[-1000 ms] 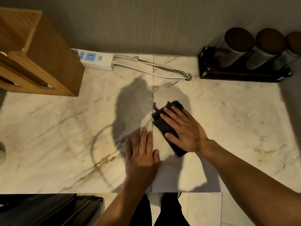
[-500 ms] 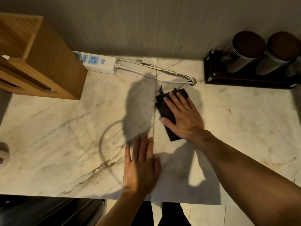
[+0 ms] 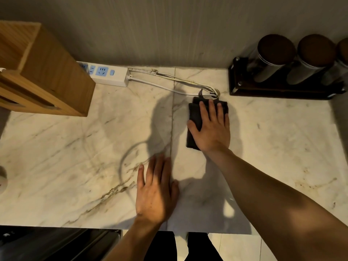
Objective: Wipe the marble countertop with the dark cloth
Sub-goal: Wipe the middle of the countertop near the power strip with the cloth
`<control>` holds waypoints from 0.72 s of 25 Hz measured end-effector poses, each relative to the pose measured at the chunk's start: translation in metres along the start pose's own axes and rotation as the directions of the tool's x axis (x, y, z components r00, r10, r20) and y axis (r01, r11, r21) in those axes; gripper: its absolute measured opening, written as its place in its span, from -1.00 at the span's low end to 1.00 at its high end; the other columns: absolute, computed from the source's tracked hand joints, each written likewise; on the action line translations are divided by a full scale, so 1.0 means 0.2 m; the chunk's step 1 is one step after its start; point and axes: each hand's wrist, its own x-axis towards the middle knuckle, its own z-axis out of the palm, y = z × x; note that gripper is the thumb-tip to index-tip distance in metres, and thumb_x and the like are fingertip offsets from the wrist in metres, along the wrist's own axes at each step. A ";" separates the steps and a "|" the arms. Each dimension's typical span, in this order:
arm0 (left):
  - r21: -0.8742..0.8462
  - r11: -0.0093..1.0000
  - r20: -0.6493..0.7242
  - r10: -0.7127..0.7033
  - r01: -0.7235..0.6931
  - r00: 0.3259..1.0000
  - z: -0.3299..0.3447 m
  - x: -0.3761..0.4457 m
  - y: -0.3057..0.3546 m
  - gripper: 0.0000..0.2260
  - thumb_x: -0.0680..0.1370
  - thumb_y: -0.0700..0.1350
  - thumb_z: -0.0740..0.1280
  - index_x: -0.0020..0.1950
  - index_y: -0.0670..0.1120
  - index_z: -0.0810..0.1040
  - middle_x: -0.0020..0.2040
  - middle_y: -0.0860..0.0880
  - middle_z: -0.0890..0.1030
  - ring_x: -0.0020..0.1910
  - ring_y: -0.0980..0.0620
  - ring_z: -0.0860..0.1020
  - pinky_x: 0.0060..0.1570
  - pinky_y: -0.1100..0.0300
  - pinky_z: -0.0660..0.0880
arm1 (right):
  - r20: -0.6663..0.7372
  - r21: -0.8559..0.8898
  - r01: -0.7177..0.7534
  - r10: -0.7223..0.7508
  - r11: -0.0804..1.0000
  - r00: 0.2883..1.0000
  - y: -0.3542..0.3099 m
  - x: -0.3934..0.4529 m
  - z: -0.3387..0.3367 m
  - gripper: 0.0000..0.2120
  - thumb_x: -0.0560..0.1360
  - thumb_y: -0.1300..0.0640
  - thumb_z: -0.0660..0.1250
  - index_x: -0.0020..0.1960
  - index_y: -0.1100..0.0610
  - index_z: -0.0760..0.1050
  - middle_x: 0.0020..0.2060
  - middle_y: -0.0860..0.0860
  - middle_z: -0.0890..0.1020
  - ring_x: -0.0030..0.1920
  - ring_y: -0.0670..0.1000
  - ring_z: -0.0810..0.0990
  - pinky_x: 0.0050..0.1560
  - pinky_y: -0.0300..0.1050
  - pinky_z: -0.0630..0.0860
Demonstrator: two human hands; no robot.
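Marble countertop (image 3: 273,140): pale veined stone seen from above, a seam running front to back near its middle.
Far left edge: a small pale object (image 3: 2,180), cut off by the frame and too little shown to identify.
Wooden box (image 3: 47,76): stands at the back left, against the wall.
Power strip (image 3: 105,74): white with blue sockets, lying just right of the box; its white cables (image 3: 169,81) trail right to a hole in the stone.
Left hand (image 3: 156,193): flat on the bare marble near the front edge, palm down, fingers straight and close together, holding nothing.
Dark cloth (image 3: 194,117): folded, lying on the marble just right of the seam, its far end close to the cable hole.
Right hand (image 3: 211,127): pressed flat on the cloth, fingers slightly spread, thumb out to the left over the fabric.
Dark rack (image 3: 282,89): back right, carrying lidded canisters (image 3: 273,55) in a row.
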 end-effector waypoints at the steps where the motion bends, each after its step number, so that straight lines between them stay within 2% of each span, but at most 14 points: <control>1: 0.000 1.000 -0.002 -0.001 0.001 1.000 0.00 0.00 0.00 -0.48 0.51 0.04 0.20 0.43 -0.14 0.36 0.41 -0.15 0.42 0.47 -0.15 0.22 0.44 -0.19 0.10 | -0.018 0.015 -0.044 0.044 0.999 0.999 0.00 -0.01 0.00 -0.33 0.55 -0.31 -0.10 0.57 -0.04 -0.08 0.58 0.03 -0.03 0.55 0.09 -0.16 0.52 0.12 -0.17; 7: 0.010 1.000 0.005 -0.007 0.007 1.000 0.01 0.00 0.00 -0.49 0.53 0.06 0.17 0.44 -0.13 0.35 0.43 -0.15 0.40 0.48 -0.14 0.19 0.44 -0.18 0.07 | -0.061 0.074 -0.225 0.229 0.972 0.971 -0.01 -0.12 0.02 -0.33 0.56 -0.27 -0.08 0.57 0.01 -0.09 0.58 0.06 -0.02 0.55 0.11 -0.15 0.51 0.13 -0.16; 12: 0.025 1.000 -0.016 0.008 -0.008 1.000 0.04 -0.01 -0.01 -0.50 0.55 0.04 0.14 0.42 -0.18 0.38 0.43 -0.19 0.40 0.48 -0.14 0.19 0.41 -0.25 0.13 | -0.071 0.049 -0.249 0.252 0.967 0.965 0.01 -0.26 0.05 -0.33 0.56 -0.27 -0.10 0.57 0.01 -0.10 0.58 0.06 0.00 0.55 0.11 -0.14 0.52 0.12 -0.15; 18: 0.071 0.997 -0.005 0.029 -0.029 1.000 0.03 -0.02 -0.01 -0.48 0.56 0.06 0.10 0.45 -0.18 0.35 0.45 -0.18 0.37 0.48 -0.13 0.18 0.41 -0.22 0.12 | -0.073 0.045 -0.260 0.263 0.965 0.962 0.01 -0.47 0.08 -0.34 0.57 -0.26 -0.08 0.57 0.02 -0.07 0.57 0.07 0.03 0.55 0.13 -0.11 0.52 0.15 -0.11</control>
